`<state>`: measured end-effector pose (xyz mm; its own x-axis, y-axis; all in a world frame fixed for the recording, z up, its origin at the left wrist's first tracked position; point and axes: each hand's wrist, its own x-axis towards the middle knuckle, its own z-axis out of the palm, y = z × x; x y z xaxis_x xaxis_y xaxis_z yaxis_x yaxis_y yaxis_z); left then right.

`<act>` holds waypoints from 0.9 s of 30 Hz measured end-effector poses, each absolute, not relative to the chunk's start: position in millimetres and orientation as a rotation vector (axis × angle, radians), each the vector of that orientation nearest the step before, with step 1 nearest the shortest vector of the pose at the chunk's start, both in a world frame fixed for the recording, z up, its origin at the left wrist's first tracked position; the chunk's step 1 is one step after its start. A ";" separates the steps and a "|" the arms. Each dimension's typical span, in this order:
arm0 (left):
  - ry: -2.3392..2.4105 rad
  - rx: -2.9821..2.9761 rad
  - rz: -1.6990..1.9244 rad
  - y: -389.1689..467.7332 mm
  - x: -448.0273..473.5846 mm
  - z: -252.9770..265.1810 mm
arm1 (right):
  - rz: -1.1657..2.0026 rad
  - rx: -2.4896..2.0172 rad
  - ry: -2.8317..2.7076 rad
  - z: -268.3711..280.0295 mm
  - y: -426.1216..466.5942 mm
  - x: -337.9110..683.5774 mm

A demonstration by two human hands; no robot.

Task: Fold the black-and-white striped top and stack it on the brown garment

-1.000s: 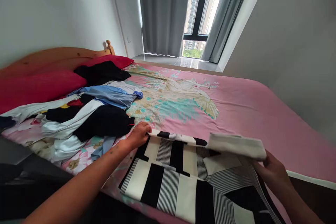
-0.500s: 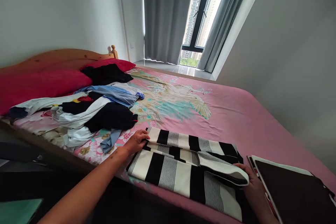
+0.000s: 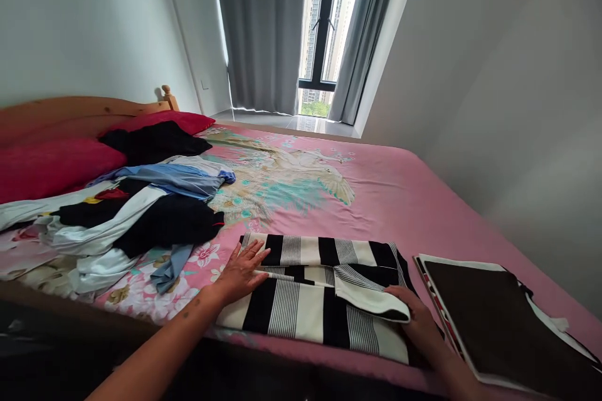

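A black-and-white striped garment (image 3: 308,307) lies folded on the near edge of the bed, its two sides turned in toward the middle. My left hand (image 3: 243,269) rests flat on its left end, fingers spread. At the right end, my right hand (image 3: 411,316) grips a cream-edged flap of the garment, the thumb on top and the other fingers hidden below. That flap lies slantwise across the folded layers. To the right of my right hand is a folded dark brown garment (image 3: 489,313) with white edging.
A heap of loose clothes, with a black garment (image 3: 174,222) and a blue one (image 3: 179,178), covers the bed's left side. Red pillows (image 3: 51,166) lean near the wooden headboard (image 3: 84,106). The pink patterned bedsheet (image 3: 385,194) stretches back toward the grey curtain (image 3: 261,31).
My left hand has gone from holding the garment's far left corner to lying flat on it. The flap in my right hand has come down lower. The view has turned slightly right.
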<state>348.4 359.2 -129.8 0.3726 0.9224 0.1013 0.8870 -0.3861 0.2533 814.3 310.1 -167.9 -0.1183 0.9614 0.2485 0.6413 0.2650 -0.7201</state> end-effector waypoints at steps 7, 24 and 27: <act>1.740 2.348 0.186 347.4 336.7 -140.2 | 0.448 -1.432 -1.976 -193.8 297.3 821.7; 2.164 2.290 0.233 342.2 342.1 -153.6 | 0.163 -1.412 -2.042 -182.5 291.2 808.3; 2.033 2.438 0.339 333.9 372.0 -146.7 | 0.140 -1.435 -2.006 -176.0 292.2 807.1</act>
